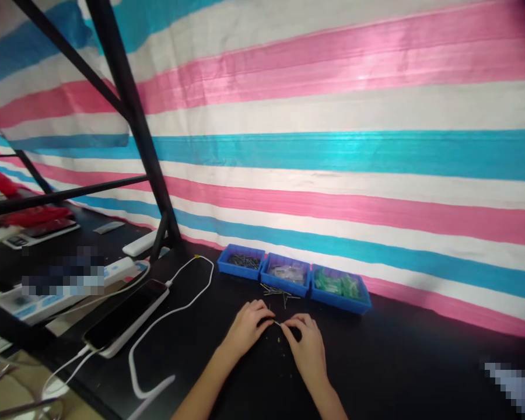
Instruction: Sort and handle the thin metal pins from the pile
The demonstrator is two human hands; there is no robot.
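Close together over the black table, both my hands pinch one small, thin dark piece [277,322], too small to name for certain. My left hand [247,328] is closed on its left end, and the fingertips of my right hand [307,344] are closed on its right end. Just beyond the hands, several thin metal screws or pins [282,292] lie loose. Behind them stand three blue bins in a row: the left bin [237,270] holds similar metal pieces, the middle bin [284,284] clear plastic pieces, the right bin [339,301] green plastic pieces.
A phone [126,315] lies on a white block at the left, with a white cable [157,321] curving across the table. Farther left are a white power strip [114,274] and a black metal frame post [135,116]. A striped sheet [332,151] hangs behind the bins.
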